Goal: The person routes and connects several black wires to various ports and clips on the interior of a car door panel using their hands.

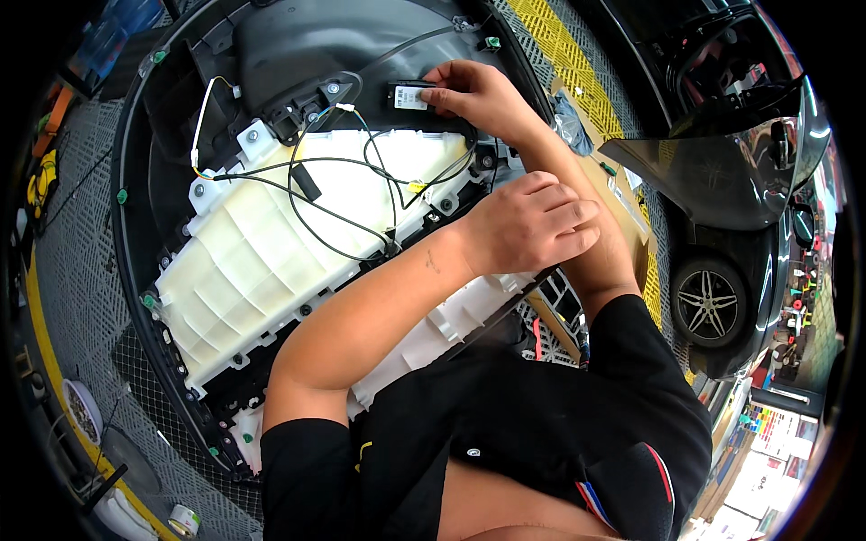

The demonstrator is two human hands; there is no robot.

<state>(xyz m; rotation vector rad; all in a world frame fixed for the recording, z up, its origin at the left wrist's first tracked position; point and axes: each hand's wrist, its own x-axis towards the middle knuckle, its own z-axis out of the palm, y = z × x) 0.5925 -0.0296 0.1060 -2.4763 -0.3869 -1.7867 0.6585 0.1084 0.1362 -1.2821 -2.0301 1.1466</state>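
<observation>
At the far side of a large black car door panel (298, 54), my right hand (474, 97) pinches a small black box-shaped module with a white label (411, 96). The thumb lies on its label side and the fingers are behind it. My left hand (532, 224) is closed, its fingers curled against my right forearm; whatever lies inside them, if anything, is hidden. Below both hands a ribbed off-white plastic insert (244, 261) is set in the panel. Thin black cables (311, 225) loop over it, with a small black block (307, 182) and a yellow tag (416, 187) on them.
A loose white connector lead (196, 155) stands up at the panel's left. Cardboard (622, 212) lies right of the panel, beside a yellow floor strip (568, 54). Farther right stands a dark car with a wheel (710, 298). A bowl of small parts (81, 410) is at the left.
</observation>
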